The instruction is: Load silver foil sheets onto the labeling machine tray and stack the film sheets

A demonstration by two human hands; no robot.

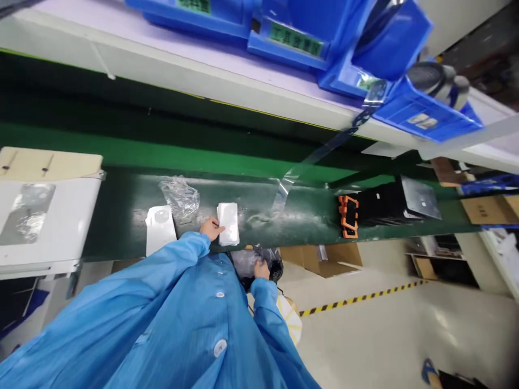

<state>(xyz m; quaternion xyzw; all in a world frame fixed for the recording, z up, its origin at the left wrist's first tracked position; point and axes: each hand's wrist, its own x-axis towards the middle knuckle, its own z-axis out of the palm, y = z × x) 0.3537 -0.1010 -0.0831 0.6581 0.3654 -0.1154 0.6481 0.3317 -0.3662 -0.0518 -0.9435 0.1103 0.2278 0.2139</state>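
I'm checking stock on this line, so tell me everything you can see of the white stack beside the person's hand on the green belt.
The white stack is a small rectangular pile of thin, soft-looking sheets with slightly uneven edges; their exact material is hard to tell. It lies flat on the dark green belt, close to the belt's near edge, with a crumpled clear plastic bag just beyond it. The fingertips of the person's left hand reach its side.

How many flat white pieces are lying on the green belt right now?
2: a flat white rounded card beside the left hand, and a white rectangular stack touching that hand's fingertips. Others could be hidden beneath the sleeve.
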